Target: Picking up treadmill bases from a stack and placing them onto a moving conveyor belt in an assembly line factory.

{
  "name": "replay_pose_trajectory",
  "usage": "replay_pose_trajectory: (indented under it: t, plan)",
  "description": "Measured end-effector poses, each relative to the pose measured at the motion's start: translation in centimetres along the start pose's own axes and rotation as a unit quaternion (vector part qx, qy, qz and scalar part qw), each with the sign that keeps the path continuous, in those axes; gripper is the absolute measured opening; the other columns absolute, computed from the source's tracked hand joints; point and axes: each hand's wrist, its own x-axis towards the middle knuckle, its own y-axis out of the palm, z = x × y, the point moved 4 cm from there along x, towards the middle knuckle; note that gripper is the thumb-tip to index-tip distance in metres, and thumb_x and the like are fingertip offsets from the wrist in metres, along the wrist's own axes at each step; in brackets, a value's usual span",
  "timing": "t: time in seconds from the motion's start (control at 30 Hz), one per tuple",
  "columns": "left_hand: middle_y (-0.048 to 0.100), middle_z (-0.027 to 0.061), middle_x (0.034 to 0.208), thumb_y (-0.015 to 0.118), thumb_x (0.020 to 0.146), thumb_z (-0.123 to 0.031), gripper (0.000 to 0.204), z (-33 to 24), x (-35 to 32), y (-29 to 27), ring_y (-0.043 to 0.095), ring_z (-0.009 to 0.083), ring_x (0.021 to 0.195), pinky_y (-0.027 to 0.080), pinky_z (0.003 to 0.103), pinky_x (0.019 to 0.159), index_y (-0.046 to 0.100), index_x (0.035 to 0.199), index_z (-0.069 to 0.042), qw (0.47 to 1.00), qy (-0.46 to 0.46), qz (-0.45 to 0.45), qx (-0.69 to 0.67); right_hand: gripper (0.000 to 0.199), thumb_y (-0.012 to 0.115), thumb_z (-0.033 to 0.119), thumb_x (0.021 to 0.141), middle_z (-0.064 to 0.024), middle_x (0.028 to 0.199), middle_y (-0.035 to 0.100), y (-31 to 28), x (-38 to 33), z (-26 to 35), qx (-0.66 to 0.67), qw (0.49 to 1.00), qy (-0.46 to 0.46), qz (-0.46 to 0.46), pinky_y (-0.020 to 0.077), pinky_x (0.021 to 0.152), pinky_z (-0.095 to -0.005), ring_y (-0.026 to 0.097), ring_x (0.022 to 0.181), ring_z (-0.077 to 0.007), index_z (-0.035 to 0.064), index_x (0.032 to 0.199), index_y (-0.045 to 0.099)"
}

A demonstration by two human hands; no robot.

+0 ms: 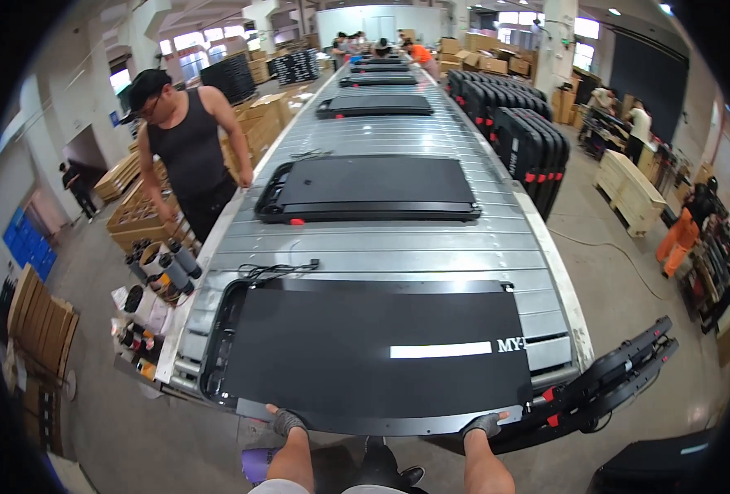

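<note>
A flat black treadmill [340,346] with a white stripe lies across the near end of the roller conveyor [357,247]. Its near edge juts past the conveyor toward me. My left hand [289,422], in a grey fingerless glove, grips that edge near its left end, thumb on top. Similarly gloved, my right hand [483,424] holds the same edge near the right corner. The fingers of both hands are mostly hidden under the edge. A black power cord [278,268] rests behind the treadmill's far left corner.
Farther up the conveyor lies another treadmill [373,185], with several more beyond. A person in a black tank top [192,136] stands at the left side. Folded black frames [604,387] lean at the near right; upright treadmills [530,148] stand along the right side.
</note>
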Motion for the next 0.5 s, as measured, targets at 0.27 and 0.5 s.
replay_pose_trajectory:
  t: [0.27, 0.5]
  plan:
    - [0.053, 0.0340, 0.129, 0.042, 0.087, -0.072, 0.096, -0.8, 0.7, -3.3, 0.054, 0.0447, 0.119, 0.043, 0.047, 0.101, 0.043, 0.133, 0.013, 0.996, -0.002, -0.076, -0.042, 0.096, 0.046, 0.072, 0.086, -0.0349, 0.123, 0.055, 1.8, 0.4, -2.9, -0.023, 1.000, -0.008, -0.011, 0.0545, 0.087, -0.0507, 0.062, 0.103, -0.0447, -0.0143, 0.127, 0.045]
    - [0.046, 0.0299, 0.139, 0.046, 0.090, -0.063, 0.089, -0.1, 2.8, -6.6, 0.046, 0.0392, 0.129, 0.033, 0.043, 0.110, 0.038, 0.139, 0.010, 0.992, 0.027, -0.125, -0.021, 0.070, 0.047, 0.055, 0.091, -0.0255, 0.089, 0.069, 4.1, 18.8, -14.2, -0.136, 0.987, -0.056, -0.063, 0.0563, 0.073, -0.0473, 0.068, 0.082, -0.0377, -0.0119, 0.103, 0.061]
